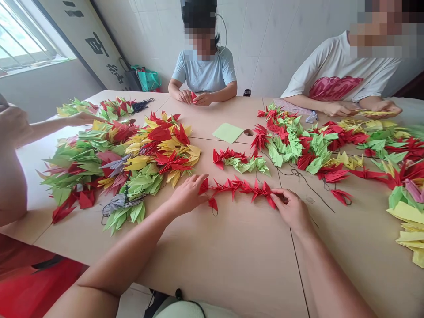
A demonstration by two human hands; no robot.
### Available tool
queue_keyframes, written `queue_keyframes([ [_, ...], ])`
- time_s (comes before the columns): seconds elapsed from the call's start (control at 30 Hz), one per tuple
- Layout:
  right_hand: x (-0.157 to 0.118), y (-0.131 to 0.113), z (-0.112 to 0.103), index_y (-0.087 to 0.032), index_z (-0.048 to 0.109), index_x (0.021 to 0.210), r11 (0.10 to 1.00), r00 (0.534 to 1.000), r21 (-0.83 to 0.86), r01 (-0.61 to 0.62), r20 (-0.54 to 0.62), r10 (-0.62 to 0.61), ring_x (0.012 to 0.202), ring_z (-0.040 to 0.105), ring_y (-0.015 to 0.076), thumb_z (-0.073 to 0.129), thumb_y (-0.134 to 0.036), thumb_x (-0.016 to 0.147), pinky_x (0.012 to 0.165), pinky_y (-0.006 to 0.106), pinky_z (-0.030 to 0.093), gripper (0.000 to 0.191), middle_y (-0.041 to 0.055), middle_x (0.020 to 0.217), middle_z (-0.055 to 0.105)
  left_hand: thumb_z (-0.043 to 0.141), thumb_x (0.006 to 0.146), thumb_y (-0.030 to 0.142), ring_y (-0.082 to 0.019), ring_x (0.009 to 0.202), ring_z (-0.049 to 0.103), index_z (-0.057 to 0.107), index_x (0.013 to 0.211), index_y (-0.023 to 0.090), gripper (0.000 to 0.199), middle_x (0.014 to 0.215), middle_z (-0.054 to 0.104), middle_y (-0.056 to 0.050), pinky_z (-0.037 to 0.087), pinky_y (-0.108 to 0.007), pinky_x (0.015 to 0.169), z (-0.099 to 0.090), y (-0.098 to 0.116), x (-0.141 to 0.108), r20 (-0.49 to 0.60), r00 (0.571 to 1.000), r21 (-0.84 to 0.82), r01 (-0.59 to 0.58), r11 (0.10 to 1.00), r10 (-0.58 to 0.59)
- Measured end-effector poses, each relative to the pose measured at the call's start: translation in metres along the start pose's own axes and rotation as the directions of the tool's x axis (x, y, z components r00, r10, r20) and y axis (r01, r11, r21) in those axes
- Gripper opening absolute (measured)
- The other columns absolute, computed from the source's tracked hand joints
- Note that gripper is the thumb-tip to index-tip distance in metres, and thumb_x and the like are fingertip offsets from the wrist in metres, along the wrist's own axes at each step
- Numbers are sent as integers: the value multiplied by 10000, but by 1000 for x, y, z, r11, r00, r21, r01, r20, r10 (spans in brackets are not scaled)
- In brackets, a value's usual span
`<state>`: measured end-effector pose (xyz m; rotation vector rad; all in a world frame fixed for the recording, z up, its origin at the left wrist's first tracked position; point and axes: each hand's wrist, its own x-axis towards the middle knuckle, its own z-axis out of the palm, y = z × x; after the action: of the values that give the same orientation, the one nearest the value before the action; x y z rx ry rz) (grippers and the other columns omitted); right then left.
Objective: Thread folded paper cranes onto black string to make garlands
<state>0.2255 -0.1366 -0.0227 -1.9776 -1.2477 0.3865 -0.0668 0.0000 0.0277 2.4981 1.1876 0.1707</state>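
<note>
A short string of red folded-paper cranes [234, 187] stretches between my two hands just above or on the table. My left hand [188, 195] is at its left end, fingers closed around the end crane. My right hand [292, 207] pinches the right end between thumb and fingers. One loose red crane [213, 203] on a thread hangs or lies below, close to my left hand. Just beyond the string lies a curved row of red and light-green cranes [247, 164]. Dark thread [298, 174] trails across the table to the right.
A big heap of coloured cranes [86, 150] covers the table's left side. More crane garlands [318, 145] spread over the right. A green paper square [227, 132] lies beside a table hole [248, 132]. Two people sit opposite; another person's arm [59, 126] reaches in from the left.
</note>
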Motion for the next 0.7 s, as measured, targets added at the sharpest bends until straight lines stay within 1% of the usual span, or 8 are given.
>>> queue_keyframes([
  [0.07, 1, 0, -1, -181, 675, 875, 1000, 1000, -9, 26, -14, -26, 713, 617, 214, 518, -408, 792, 668, 340, 480, 288, 92, 871, 694, 597, 796, 310, -284, 1074, 541, 429, 1312, 212, 552, 1172, 573, -110, 456, -403, 880, 5, -4, 7, 3, 1000, -21, -10, 1000, 10],
  [0.23, 3, 4, -4, -183, 668, 837, 996, 993, -52, 77, -83, -81, 733, 614, 208, 491, -384, 799, 679, 337, 486, 271, 82, 865, 690, 535, 813, 211, -243, 1002, 576, 470, 1271, 195, 462, 1055, 640, -79, 473, -369, 863, 15, -8, 16, -109, 994, -79, 11, 997, -20],
  [0.37, 4, 6, -5, -183, 651, 806, 988, 982, -90, 122, -131, -134, 778, 616, 215, 469, -343, 805, 688, 339, 497, 243, 90, 879, 691, 527, 826, 231, -248, 1058, 559, 493, 1242, 174, 422, 1102, 636, -94, 459, -379, 912, 26, -14, 16, -215, 976, -107, 0, 994, -23],
  [0.47, 5, 6, -4, -180, 650, 838, 980, 972, -120, 159, -154, -176, 820, 616, 225, 481, -311, 803, 705, 353, 506, 216, 95, 904, 687, 537, 824, 254, -251, 1037, 566, 515, 1213, 164, 400, 1084, 645, -94, 461, -392, 910, 32, -18, 15, -242, 970, -124, -38, 992, 7],
  [0.53, 5, 4, -2, -175, 654, 915, 970, 962, -144, 196, -162, -219, 891, 606, 241, 501, -310, 801, 772, 386, 501, 233, 104, 962, 676, 543, 819, 261, -249, 1016, 573, 521, 1203, 165, 396, 1066, 651, -89, 468, -396, 898, 34, -20, 16, -248, 968, -139, -56, 989, 19],
  [0.6, 5, 3, 0, -175, 654, 992, 954, 948, -172, 244, -163, -272, 988, 576, 258, 524, -328, 803, 871, 427, 465, 276, 115, 1042, 650, 551, 815, 264, -244, 998, 580, 523, 1198, 160, 399, 1051, 655, -89, 477, -391, 883, 33, -20, 17, -257, 966, -163, -57, 985, 14],
  [0.63, 5, 2, 2, -179, 656, 1013, 945, 941, -187, 269, -157, -299, 1023, 560, 262, 533, -338, 805, 907, 440, 444, 289, 118, 1072, 635, 557, 812, 265, -240, 987, 585, 524, 1195, 155, 399, 1042, 657, -90, 482, -385, 874, 33, -21, 18, -260, 965, -174, -57, 983, 10],
  [0.7, 5, 1, 5, -191, 669, 1011, 927, 930, -215, 306, -140, -340, 1038, 548, 262, 540, -347, 816, 928, 442, 431, 281, 116, 1088, 619, 565, 807, 264, -231, 964, 593, 530, 1182, 149, 393, 1025, 659, -89, 491, -371, 858, 31, -21, 19, -262, 965, -189, -62, 980, 10],
])
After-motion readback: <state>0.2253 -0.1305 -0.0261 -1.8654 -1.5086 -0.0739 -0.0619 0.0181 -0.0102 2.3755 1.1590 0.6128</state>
